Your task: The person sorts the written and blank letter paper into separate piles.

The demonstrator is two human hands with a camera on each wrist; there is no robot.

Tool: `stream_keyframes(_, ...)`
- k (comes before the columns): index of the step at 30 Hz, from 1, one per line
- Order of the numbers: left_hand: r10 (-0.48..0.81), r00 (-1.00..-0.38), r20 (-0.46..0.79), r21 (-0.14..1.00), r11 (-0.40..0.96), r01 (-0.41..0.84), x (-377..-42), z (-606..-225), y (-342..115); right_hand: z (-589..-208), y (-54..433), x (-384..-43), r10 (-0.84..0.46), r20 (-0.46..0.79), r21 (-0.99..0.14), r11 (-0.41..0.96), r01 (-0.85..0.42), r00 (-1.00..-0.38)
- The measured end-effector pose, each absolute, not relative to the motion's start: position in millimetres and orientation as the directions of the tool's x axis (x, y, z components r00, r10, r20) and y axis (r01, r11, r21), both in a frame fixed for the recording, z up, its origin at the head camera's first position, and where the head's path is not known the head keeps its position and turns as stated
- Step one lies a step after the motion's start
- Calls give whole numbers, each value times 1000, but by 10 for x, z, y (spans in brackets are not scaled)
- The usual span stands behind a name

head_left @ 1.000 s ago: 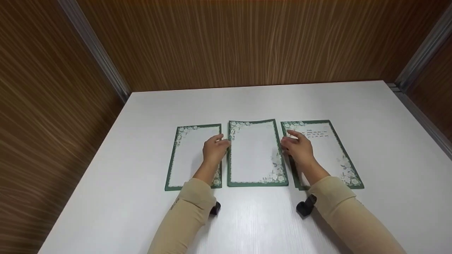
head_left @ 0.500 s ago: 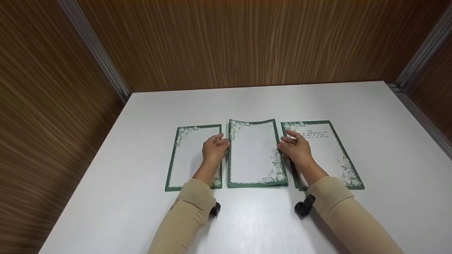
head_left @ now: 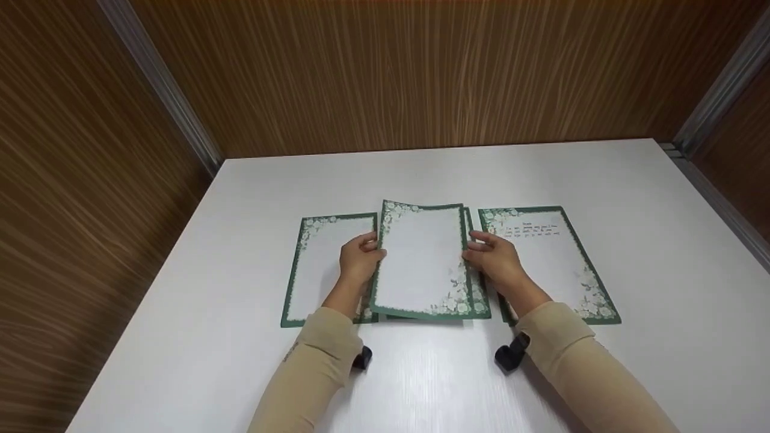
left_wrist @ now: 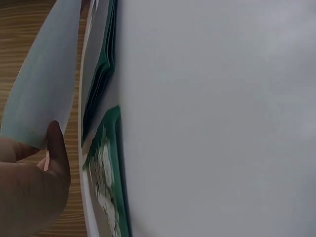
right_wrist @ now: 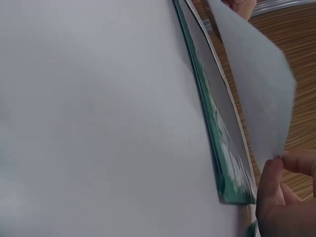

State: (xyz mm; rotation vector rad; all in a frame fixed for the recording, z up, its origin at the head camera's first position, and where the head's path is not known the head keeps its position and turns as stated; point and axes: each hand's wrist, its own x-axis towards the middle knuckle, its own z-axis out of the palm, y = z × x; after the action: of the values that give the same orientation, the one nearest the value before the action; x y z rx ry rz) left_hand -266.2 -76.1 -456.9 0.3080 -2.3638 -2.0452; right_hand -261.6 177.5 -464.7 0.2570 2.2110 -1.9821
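Note:
A sheet of paper [head_left: 421, 258] with a green floral border hangs raised over the middle stack of similar sheets [head_left: 480, 297], shifted a little left of it. Its left edge is pinched between the thumb and fingers of my left hand [head_left: 359, 261]; my right hand [head_left: 498, 261] pinches the right edge. Both wrist views show the pale underside of the lifted sheet, bowed and clear of the stack. Folded-looking green layers at the edge of the middle stack [left_wrist: 102, 69] appear in the left wrist view.
To the left lies another bordered sheet [head_left: 325, 264], partly under my left hand. On the right, a bordered sheet with a few lines of writing [head_left: 553, 264] lies on the white table [head_left: 421, 385]. Wood-grain panels [head_left: 385, 72] stand behind and at the sides.
The top sheet has come up off the middle stack and moved left and toward me, held by both hands. The right hand has moved left with it, uncovering more writing.

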Motion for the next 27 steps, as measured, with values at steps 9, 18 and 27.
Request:
stream_keyframes(9,-188,-973,-132,972,168,-164,-2653,-4558,-951,-4647,1595,-2621,-4,-203,-972,119,201,-979)
stream_keyframes(18,-203,-966,-162,969,155,-195,-2629,-4553,-1226,-4654,1299,-2634,19,-205,-973,105,206,-979)
stream_keyframes(27,-197,-963,-186,967,138,-215,-2602,-4562,-1500,-4662,1017,-2632,5,-160,-985,66,160,-987)
